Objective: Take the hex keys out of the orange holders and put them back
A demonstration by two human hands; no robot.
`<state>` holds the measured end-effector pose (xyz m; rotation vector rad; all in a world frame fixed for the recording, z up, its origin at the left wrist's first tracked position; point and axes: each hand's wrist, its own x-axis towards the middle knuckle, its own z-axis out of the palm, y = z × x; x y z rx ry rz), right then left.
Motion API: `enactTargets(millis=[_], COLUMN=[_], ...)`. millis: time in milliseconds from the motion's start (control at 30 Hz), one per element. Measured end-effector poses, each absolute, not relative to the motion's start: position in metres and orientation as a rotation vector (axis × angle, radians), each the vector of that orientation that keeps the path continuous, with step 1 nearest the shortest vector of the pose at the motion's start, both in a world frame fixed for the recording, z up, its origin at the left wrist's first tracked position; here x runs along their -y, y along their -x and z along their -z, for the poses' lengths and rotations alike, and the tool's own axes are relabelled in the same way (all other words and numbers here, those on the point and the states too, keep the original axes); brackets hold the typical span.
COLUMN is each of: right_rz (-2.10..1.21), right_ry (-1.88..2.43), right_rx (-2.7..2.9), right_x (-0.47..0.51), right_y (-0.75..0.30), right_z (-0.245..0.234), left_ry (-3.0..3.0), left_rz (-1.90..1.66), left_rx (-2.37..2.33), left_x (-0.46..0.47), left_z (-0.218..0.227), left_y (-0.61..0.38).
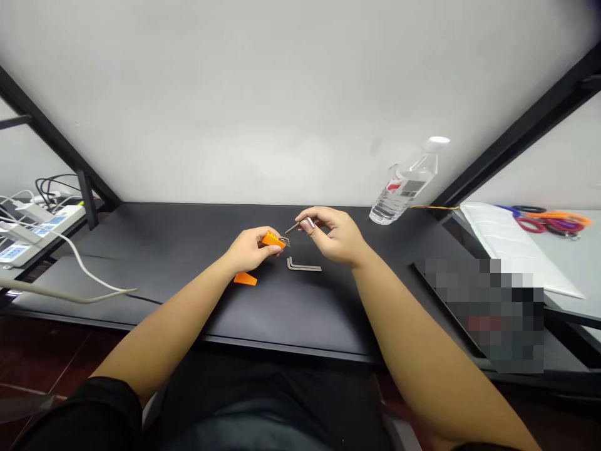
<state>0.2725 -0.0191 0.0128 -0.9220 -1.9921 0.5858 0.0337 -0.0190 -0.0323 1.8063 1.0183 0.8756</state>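
The left hand (pixel 251 249) partly hides the orange hex-key holder (pixel 272 239), whose key tips (pixel 285 241) are too small to count; far right of that hand, a pixelated patch (pixel 483 314) blurs whatever lies there.

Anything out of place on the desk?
Two hex keys lie loose on the desk, outside the orange holder in the left hand. A separate orange piece sits by that wrist, seemingly detached from the holder.

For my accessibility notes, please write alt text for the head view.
Over a black desk, the left hand holds an orange hex key holder; the right hand pinches a hex key. Two L-shaped keys and an orange piece lie below.
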Motion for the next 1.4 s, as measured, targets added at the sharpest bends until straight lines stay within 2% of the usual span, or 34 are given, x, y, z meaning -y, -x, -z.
enactTargets(millis=[367,500,800,1100,1400], right_rz=[-0.695,-0.644,-0.656,-0.894,-0.848], right_ry=[0.839,0.834,1.045,1.310,1.493], right_rx=[2.110,2.186,2.076,2.519,2.749], right_x=[0.021,0.021,0.017,0.009,0.020], right_y=[-0.255,-0.251,-0.256,-0.280,-0.265], right_z=[-0.002,-0.002,0.000,-0.005,-0.004], left_ry=[-1.686,-1.624,-1.599,-1.622,-1.722], left_rz=[-0.784,-0.759,-0.833,-0.832,-0.821], left_rx=[-0.837,-0.804,-0.844,-0.901,-0.966], left_x=[0.026,0.026,0.021,0.020,0.024], left_z=[0.027,0.028,0.032,0.033,0.027], left_y=[-0.035,-0.035,-0.034,-0.032,-0.033])
